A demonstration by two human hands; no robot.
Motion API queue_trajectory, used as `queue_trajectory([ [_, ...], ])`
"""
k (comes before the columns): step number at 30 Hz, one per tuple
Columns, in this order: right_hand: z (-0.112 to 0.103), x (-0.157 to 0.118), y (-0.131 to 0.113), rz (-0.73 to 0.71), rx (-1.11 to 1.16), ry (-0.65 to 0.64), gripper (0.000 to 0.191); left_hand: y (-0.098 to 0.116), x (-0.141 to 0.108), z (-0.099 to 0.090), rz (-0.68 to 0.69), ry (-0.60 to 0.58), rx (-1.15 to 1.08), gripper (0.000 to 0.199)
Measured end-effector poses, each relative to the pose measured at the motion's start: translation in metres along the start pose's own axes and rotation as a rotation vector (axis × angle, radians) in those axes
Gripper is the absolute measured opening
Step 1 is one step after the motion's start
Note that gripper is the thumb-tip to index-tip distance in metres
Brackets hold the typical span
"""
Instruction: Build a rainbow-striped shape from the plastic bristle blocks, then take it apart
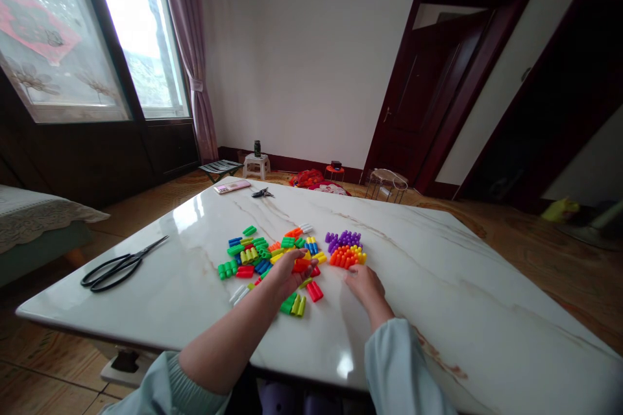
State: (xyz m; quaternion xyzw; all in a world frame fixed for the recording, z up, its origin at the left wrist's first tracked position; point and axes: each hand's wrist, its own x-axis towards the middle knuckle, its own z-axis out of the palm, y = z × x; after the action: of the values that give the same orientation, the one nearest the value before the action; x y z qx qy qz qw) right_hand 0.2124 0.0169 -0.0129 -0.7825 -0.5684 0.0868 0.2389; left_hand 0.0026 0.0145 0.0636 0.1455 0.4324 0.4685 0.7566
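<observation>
My left hand [288, 274] is over a loose pile of coloured plastic blocks [247, 255], each shaped like joined rounded pegs. Its fingers are closed around an orange peg block [301, 266]. To the right, my right hand [366, 284] rests on the table with curled fingers at the near edge of a tidy cluster. That cluster has orange blocks [343, 257] in front, purple blocks [343, 240] behind and yellow blocks [361, 255] at the right. What the right fingertips hold, if anything, is hidden. Red blocks [315, 291] and lime blocks [298, 306] lie between me and the pile.
The white marbled table [418, 285] extends widely around the blocks. Black-handled scissors [121, 266] lie at its left, a phone [232, 187] and keys [263, 193] at its far edge. Beyond stand a white stool [256, 166] and a wire-framed stool [387, 183].
</observation>
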Motion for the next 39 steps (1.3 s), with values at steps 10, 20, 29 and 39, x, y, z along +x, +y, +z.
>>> queue_trajectory([
  [10, -0.027, -0.027, -0.056, -0.151, 0.691, -0.166, 0.032, -0.003, 0.002, -0.005, -0.091, -0.210, 0.244, 0.030],
  [20, -0.038, -0.044, -0.081, -0.191, 1.111, -0.541, 0.040, -0.007, -0.008, -0.003, -0.001, -0.325, 0.530, 0.055],
  [29, -0.034, -0.044, -0.070, -0.248, 0.784, -0.551, 0.019, -0.015, -0.013, 0.000, 0.052, -0.391, 1.196, 0.032],
  [39, -0.029, -0.041, -0.072, -0.233, 0.853, -0.466, 0.021, -0.013, -0.005, 0.000, 0.113, -0.354, 1.086, 0.053],
])
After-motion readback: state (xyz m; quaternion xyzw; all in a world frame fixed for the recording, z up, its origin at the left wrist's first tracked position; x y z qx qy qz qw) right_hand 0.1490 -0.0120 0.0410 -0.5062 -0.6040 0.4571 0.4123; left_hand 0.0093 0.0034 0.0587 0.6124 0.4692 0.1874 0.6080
